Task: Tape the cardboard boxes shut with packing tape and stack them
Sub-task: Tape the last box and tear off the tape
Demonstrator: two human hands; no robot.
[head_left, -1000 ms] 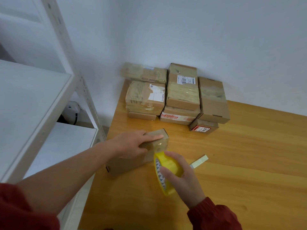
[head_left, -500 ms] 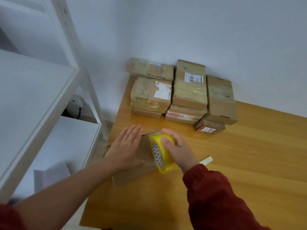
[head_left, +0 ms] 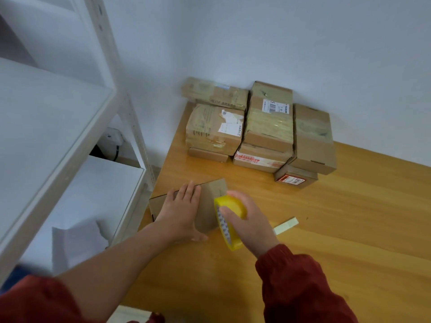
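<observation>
A small brown cardboard box (head_left: 210, 206) lies near the left edge of the wooden table (head_left: 338, 229). My left hand (head_left: 182, 213) rests flat on its top, fingers straight. My right hand (head_left: 247, 222) grips a yellow roll of packing tape (head_left: 229, 220) held upright against the box's right end. A stack of taped cardboard boxes (head_left: 263, 129) stands against the wall at the table's far left corner.
A short strip of pale tape (head_left: 286, 226) lies on the table right of my right hand. A white metal shelf unit (head_left: 70, 148) stands close on the left, its post beside the table edge. A white wall (head_left: 279, 43) runs behind.
My right hand has drawn the tape roll toward me along the box's right end. My left hand stays flat on the box top, having earlier pointed along it.
</observation>
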